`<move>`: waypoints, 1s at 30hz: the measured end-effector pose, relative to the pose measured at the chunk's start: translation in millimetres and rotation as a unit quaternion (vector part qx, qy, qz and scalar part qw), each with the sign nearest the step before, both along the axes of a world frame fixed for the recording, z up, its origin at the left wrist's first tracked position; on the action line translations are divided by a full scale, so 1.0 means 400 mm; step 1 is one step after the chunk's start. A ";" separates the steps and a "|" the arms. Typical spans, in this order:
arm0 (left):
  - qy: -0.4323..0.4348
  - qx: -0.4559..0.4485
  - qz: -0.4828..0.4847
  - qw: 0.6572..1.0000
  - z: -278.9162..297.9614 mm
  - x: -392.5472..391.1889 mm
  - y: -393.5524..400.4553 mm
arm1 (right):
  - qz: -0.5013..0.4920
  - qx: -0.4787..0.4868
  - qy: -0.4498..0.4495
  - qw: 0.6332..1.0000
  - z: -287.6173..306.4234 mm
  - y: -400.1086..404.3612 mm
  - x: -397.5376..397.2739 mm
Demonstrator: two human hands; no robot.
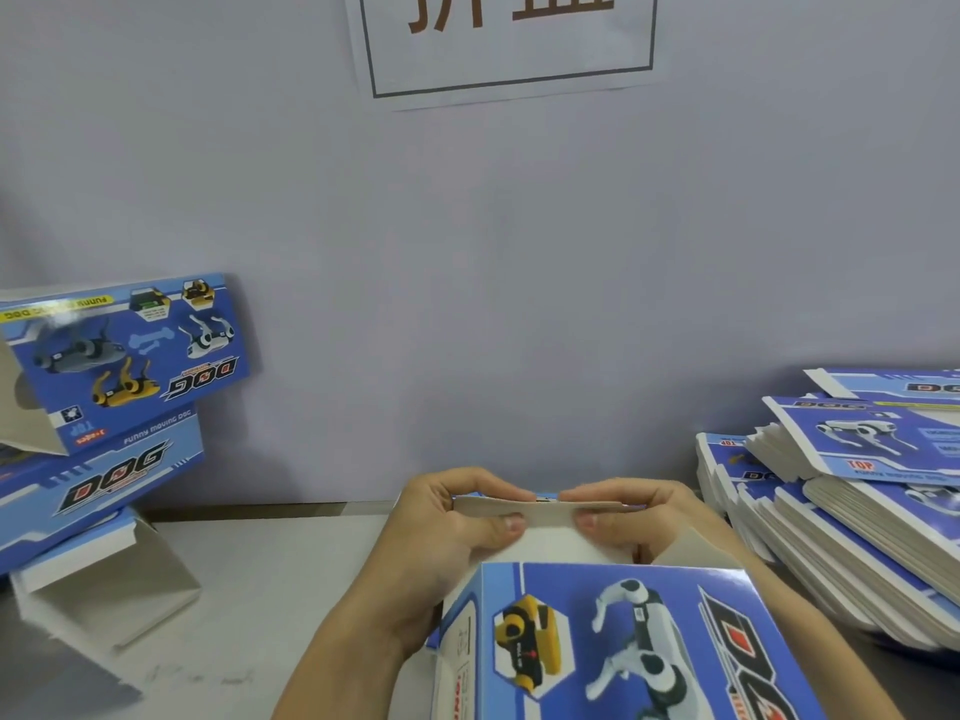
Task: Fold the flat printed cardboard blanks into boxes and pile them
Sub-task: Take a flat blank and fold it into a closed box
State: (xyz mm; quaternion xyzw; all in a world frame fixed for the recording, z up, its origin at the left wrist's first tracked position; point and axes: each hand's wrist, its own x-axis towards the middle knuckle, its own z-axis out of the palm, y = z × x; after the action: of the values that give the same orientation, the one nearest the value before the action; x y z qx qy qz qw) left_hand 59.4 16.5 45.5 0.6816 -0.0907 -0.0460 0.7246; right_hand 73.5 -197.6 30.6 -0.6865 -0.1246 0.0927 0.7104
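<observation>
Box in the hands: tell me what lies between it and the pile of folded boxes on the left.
Nothing visible: bare grey table separates the box, pinched at its flap by left hand and right hand, from the folded pile. The flat blanks lie right.

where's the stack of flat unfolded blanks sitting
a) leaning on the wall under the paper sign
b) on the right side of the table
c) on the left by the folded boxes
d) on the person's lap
b: the stack of flat blanks lies fanned out at the right edge of the table, while the folded boxes are piled on the left.
</observation>
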 end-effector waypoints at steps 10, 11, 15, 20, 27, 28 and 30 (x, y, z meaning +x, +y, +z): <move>-0.004 -0.094 0.261 0.961 -0.013 0.019 0.039 | 0.150 0.135 0.097 0.975 0.038 0.000 -0.021; -0.006 -0.098 0.275 0.956 -0.013 0.021 0.041 | 0.143 0.092 0.085 0.982 0.032 -0.004 -0.023; -0.031 -0.115 0.277 0.953 0.008 0.019 0.034 | 0.091 0.083 0.029 0.992 0.057 0.008 -0.041; -0.083 -0.012 0.128 0.988 0.058 -0.017 0.004 | -0.107 0.162 -0.051 0.980 0.100 0.021 -0.055; -0.196 0.063 0.023 0.978 0.099 -0.059 -0.034 | -0.176 0.170 -0.224 0.943 0.122 0.051 -0.104; -0.225 0.068 0.029 0.972 0.105 -0.063 -0.035 | -0.180 0.157 -0.246 0.939 0.132 0.058 -0.111; -0.274 0.071 0.029 0.959 0.111 -0.069 -0.036 | -0.187 0.138 -0.283 0.931 0.144 0.068 -0.123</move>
State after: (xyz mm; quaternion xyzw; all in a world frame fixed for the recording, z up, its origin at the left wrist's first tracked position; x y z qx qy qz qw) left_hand 31.8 2.1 90.1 0.7203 -0.2623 0.1567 0.6227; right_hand 24.3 -170.4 88.4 -0.5907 -0.2014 -0.2577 0.7376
